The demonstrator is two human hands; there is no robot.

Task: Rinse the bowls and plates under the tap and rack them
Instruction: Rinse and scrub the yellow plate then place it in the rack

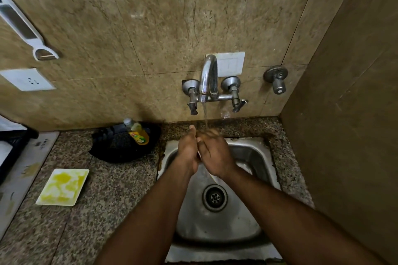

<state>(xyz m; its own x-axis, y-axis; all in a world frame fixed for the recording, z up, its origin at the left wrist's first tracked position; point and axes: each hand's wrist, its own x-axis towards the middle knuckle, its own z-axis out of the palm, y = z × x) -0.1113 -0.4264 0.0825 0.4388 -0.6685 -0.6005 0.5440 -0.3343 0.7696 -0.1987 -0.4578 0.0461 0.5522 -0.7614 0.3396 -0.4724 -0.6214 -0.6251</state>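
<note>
Water runs from the chrome tap (208,77) into the steel sink (254,157). My left hand (187,150) and my right hand (213,153) are pressed together under the stream above the back of the basin, palms touching, with no dish in them. A square white plate (62,187) smeared with yellow residue lies flat on the granite counter (112,200) to the left of the sink. No bowl or rack is in view.
A black pan (120,146) sits at the back of the counter with a yellow dish-soap bottle (137,132) lying in it. A stove edge (13,157) is at far left. A side wall (344,135) stands close on the right. The drain (215,197) is uncovered.
</note>
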